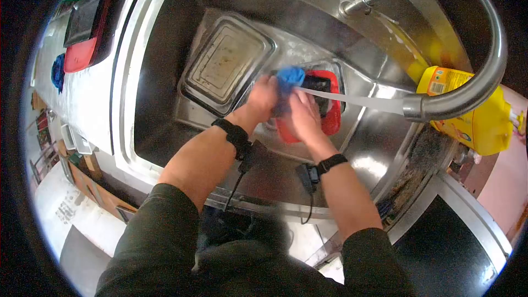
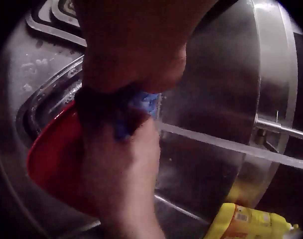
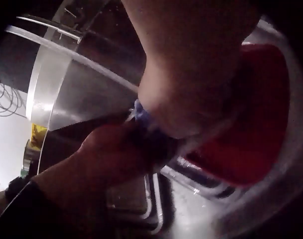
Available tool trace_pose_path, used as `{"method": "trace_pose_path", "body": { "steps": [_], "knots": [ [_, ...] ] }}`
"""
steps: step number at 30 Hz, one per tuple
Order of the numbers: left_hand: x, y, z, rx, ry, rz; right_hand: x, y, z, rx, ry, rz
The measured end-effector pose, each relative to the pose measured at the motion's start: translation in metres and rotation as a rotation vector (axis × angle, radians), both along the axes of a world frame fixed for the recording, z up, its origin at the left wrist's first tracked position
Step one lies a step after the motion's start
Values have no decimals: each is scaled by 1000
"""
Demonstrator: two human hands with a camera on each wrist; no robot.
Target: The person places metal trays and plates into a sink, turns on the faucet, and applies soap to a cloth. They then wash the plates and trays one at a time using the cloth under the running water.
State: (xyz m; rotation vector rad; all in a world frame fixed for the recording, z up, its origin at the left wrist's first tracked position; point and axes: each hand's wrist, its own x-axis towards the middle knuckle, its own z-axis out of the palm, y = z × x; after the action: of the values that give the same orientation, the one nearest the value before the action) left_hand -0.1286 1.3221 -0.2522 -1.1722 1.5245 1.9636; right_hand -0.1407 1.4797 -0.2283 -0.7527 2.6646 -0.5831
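A wet blue cloth is bunched between both hands over the sink, blurred by motion. My left hand grips it from the left. My right hand holds it from the right, close against the left one. A stream of water from the faucet runs onto the cloth and the right hand. Beneath the hands lies a red tray with a dark inside. In the left wrist view the cloth shows between the two hands, and in the right wrist view most of it is hidden.
A metal tray lies on the sink floor at the left. On the right ledge lies a yellow jug. The left counter bears a red and black tray and another blue cloth. The steel sink's wall surrounds the hands.
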Motion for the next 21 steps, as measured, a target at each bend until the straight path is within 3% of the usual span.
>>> {"method": "trace_pose_path", "body": {
  "steps": [1, 2, 3, 5, 6, 8, 10, 11, 12, 13, 14, 16, 17, 18, 20, 21],
  "knots": [
    [6, -2, -16, 1, 3, 1, -4, 7, 12, 66, -113, 69],
    [13, -2, -40, -50, 97, -48, -18, 13, 22, 272, -300, 12],
    [18, -2, -54, -102, 188, -94, -23, 22, 23, 286, -232, -124],
    [11, -4, -13, 6, 125, -94, -27, 32, -7, 200, -87, -382],
    [6, -6, 14, 114, 64, -101, -31, 19, -7, 197, -87, -381],
    [1, -1, 52, 113, 68, -87, -23, -18, 2, 167, 78, -234],
    [-6, 0, 59, 107, 86, -80, -13, -44, 8, -44, 77, -278],
    [-8, -3, 56, 293, -41, 106, -6, -49, 19, -97, -122, -245],
    [-14, -6, 51, 478, -167, 292, 4, -40, 21, -93, -115, -256],
    [-4, -5, -5, 631, -54, 323, 15, -31, 20, -105, -88, -118],
    [-6, -5, 5, 630, -49, 325, 19, -27, 19, -121, -66, 25],
    [-4, -9, 34, 275, -125, 139, -1, -10, 42, 236, -412, 42],
    [8, -9, -12, 228, -53, 97, -7, 12, 28, 255, -364, -53],
    [7, -10, -5, 224, -51, 106, -10, 33, 11, 276, -320, -147],
    [8, -6, 24, 462, -53, 183, -22, 41, 3, 104, -68, -398],
    [8, -4, 29, 509, -67, 106, -37, 20, 28, 154, -273, -452]
  ]
}}
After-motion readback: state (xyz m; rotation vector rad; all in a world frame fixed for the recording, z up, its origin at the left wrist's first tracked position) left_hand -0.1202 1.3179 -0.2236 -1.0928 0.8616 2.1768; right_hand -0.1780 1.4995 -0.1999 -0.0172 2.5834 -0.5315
